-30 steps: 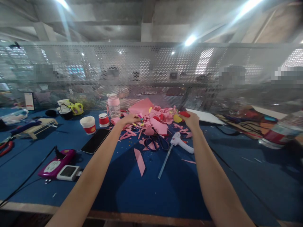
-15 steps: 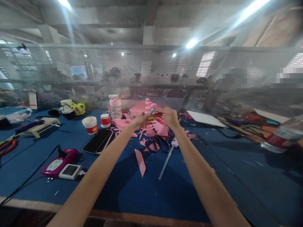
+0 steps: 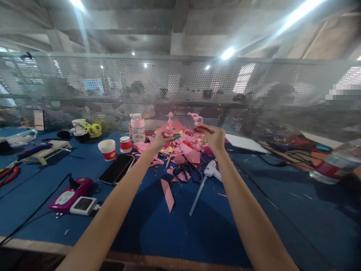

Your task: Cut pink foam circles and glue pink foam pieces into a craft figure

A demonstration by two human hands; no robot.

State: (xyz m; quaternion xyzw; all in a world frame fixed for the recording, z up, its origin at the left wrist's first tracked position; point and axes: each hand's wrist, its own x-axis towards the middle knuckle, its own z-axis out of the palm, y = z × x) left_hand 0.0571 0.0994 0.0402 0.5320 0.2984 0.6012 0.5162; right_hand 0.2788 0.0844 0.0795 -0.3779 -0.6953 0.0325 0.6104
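My left hand (image 3: 160,141) is closed in a pinch over the pile, with a curled pink paper piece (image 3: 169,127) standing up from its fingers. A small teal strip (image 3: 176,137) shows by its fingertips; what it belongs to cannot be made out. To the right, my right hand (image 3: 214,137) is closed on another curled pink paper piece (image 3: 196,119). Something dark red shows at its fingers. Beneath both hands lies a heap of pink paper scraps (image 3: 190,152). Dark-handled scissors (image 3: 194,173) rest at its near edge, beside a white glue gun (image 3: 211,169) with a long glue stick.
Left on the blue table (image 3: 180,237) are a phone (image 3: 117,168), paper cups (image 3: 107,149), a pink bottle (image 3: 137,128) and a purple power strip (image 3: 70,195). A white sheet (image 3: 245,143) and a large plastic bottle (image 3: 337,162) stand right. A perforated screen (image 3: 180,82) runs behind.
My hands were close together over the pile. They have moved apart, the right one further right, and each now shows a curled pink paper piece held up.
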